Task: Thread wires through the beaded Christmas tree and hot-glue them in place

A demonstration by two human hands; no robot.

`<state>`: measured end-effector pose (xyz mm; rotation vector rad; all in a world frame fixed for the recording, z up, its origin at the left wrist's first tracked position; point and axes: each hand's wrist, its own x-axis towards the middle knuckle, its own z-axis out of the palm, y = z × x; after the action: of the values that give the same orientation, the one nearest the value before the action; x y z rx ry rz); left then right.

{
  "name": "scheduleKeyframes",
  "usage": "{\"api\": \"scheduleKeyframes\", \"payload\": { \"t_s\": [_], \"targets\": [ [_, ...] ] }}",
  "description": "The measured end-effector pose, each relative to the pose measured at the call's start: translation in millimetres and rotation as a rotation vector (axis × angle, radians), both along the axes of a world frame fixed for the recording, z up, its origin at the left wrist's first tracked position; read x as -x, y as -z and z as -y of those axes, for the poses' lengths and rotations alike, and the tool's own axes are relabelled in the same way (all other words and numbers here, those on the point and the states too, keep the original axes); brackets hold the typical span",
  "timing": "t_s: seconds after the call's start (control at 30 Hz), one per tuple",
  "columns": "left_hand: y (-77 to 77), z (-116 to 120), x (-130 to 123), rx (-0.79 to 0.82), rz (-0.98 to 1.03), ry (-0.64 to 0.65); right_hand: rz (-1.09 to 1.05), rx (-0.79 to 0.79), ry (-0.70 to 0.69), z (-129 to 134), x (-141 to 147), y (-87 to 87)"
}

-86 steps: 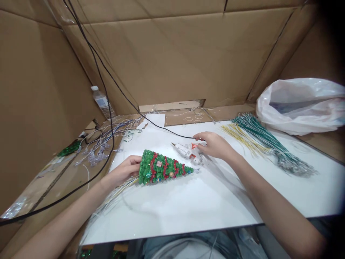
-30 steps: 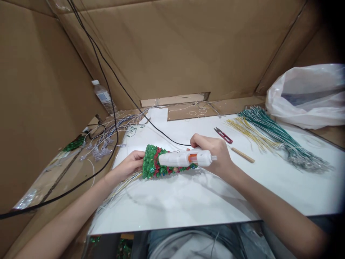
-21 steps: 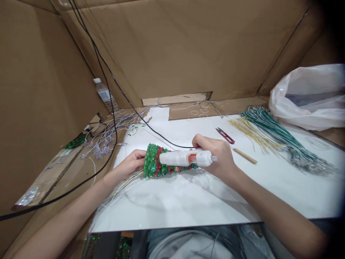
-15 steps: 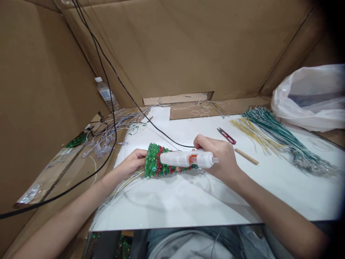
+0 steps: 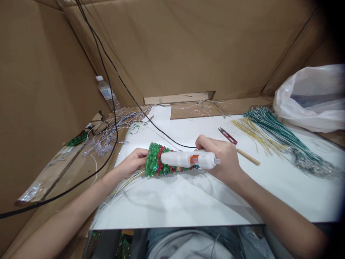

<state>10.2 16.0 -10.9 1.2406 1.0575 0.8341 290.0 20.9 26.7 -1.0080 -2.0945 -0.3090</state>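
My left hand (image 5: 133,162) grips the wide end of a green sequined Christmas tree ornament (image 5: 153,162) with red garland, which is held just above the white board. My right hand (image 5: 219,156) is closed around a white hot glue gun (image 5: 185,159) with an orange part. The gun's body lies across the tree's face, hiding most of the narrow end. A black power cord (image 5: 167,135) runs from the gun toward the upper left.
Red-handled thread snips (image 5: 228,136) and a wooden stick (image 5: 248,157) lie beyond my right hand. Yellow and green wire bundles (image 5: 285,144) and a white plastic bag (image 5: 309,99) sit at right. Tangled wires (image 5: 113,127) and a water bottle (image 5: 106,94) are at left, within cardboard walls.
My right hand has lifted the glue gun off the board and holds it across the tree. Over the last second both hands have stayed nearly still, with only a slight drift of the view.
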Motion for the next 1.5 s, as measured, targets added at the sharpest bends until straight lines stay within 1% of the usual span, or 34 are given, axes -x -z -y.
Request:
{"api": "scheduleKeyframes", "payload": {
  "t_s": [0.3, 0.63, 0.83, 1.27, 1.5],
  "targets": [
    [-4.2, 2.6, -2.7, 0.000, -0.057, -0.012, 0.028, 0.000, -0.008, 2.3, -2.2, -2.2],
    [-3.1, 1.4, -2.1, 0.009, 0.014, 0.009, 0.023, 0.002, -0.008, 3.0, -1.9, -2.5],
    [-4.2, 0.9, -3.6, 0.010, 0.060, -0.019, 0.026, -0.010, -0.008, 3.6, -2.2, -3.2],
    [-3.5, 0.6, -0.5, -0.001, 0.035, 0.000, 0.014, 0.006, -0.031, 3.3, -2.2, -4.1],
    [-7.0, 0.8, -2.9, 0.015, 0.059, -0.003, 0.019, 0.019, -0.050, 3.5, -3.3, -5.2]
  ]
}}
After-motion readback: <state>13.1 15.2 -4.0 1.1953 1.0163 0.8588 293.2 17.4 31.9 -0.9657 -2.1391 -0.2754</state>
